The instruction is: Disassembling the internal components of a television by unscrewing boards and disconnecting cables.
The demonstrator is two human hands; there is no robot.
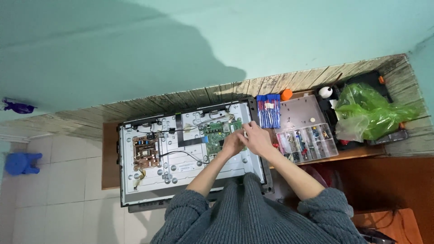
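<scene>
A flat television lies face down with its back cover off, showing a silver metal chassis. A green circuit board sits near its upper right and a brown circuit board at its left. My left hand rests on the right edge of the green board. My right hand is beside it, fingers curled close to the board's right side. Whether either hand holds a small part or tool is hidden by the fingers. Black cables run across the chassis.
A clear compartment box of small parts stands open to the right, its lid raised. A blue and red bundle lies behind it. A green plastic bag sits at far right. A blue stool stands on the tiled floor.
</scene>
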